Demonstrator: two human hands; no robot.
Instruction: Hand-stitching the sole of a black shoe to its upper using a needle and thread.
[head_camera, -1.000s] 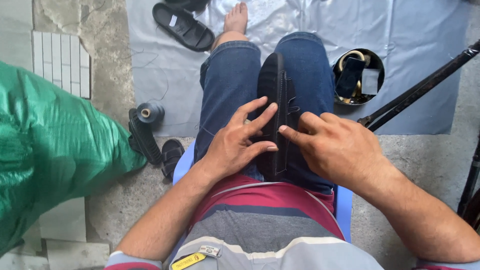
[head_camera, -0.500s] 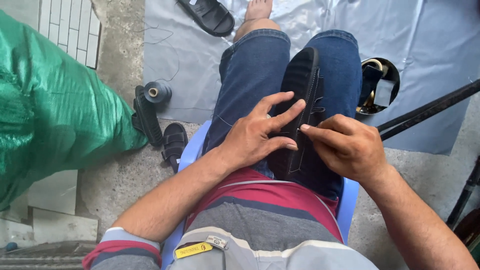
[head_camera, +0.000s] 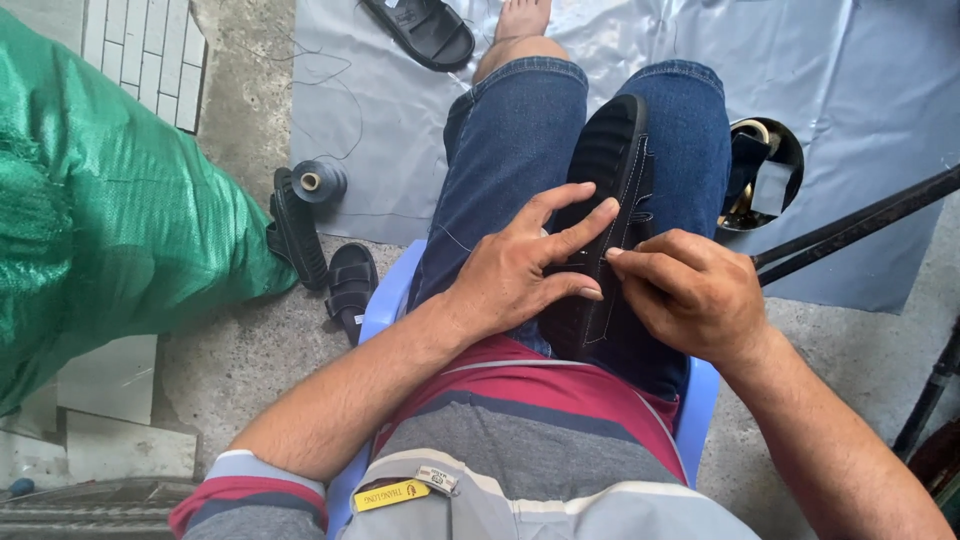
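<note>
On the person's lap, between 2 thighs in blue denim shorts (head_camera: 510, 150), lies a black sandal (head_camera: 608, 180) with its ridged sole turned up and pale stitching along the right edge. Left hand (head_camera: 520, 265): fingers spread flat, palm down, pressing on the sole's middle. Right hand (head_camera: 690, 290): fingers curled, thumb and forefinger pressed together at the stitched edge, touching the left fingertips; whether a needle or thread sits in that pinch cannot be told. Seat: a pale blue plastic chair (head_camera: 385, 300), its edge showing on both sides of the hips. Floor: rough grey concrete (head_camera: 250, 350), partly covered ahead by a grey sheet (head_camera: 400, 110) with loose thread lying across it. On the sheet, 1 more black sandal (head_camera: 420, 30) beside a bare foot (head_camera: 522, 18), and a round dark tin (head_camera: 765, 175) of small tools just right of the right knee. At the sheet's left edge stands a dark thread spool (head_camera: 318, 182), touching another black sandal on edge (head_camera: 295, 230); a smaller one (head_camera: 352, 285) lies near the chair. Left side: a bulky green woven sack (head_camera: 100, 200), pale tiles (head_camera: 140, 50) beyond it. Right side: a dark pole (head_camera: 860, 225) crossing the sheet at a slant.
</note>
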